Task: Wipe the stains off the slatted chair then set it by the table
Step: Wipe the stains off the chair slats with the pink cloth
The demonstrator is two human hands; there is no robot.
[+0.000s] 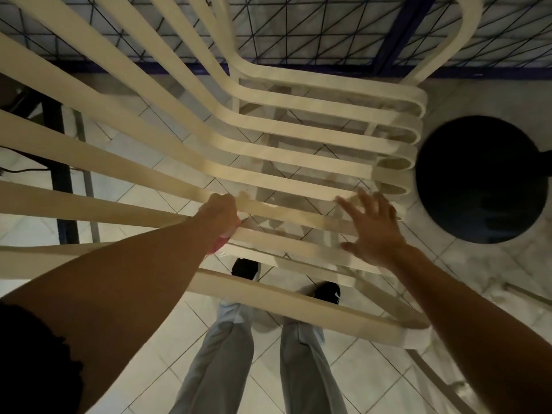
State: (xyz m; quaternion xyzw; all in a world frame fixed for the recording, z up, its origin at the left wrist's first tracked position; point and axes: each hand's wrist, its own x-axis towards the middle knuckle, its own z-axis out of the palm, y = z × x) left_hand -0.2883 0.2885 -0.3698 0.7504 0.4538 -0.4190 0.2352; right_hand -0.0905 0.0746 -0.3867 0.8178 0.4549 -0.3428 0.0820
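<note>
The chair (298,130) looks like cream plastic to me: smooth slats with a soft sheen, and a few seat slats have dull greyish smudges. The floor tiles (373,369) under the chair are pale and glossy, kinda marbled off to its right. Behind the chair there's a blue painted metal frame (397,28) with thin dark wire mesh (298,34). The round black disc (478,180) right of the chair is matt. The pink rag (219,243) on the chair seat looks like soft cloth.

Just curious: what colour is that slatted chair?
The slatted plastic chair is cream, clearest in the head view.
</note>
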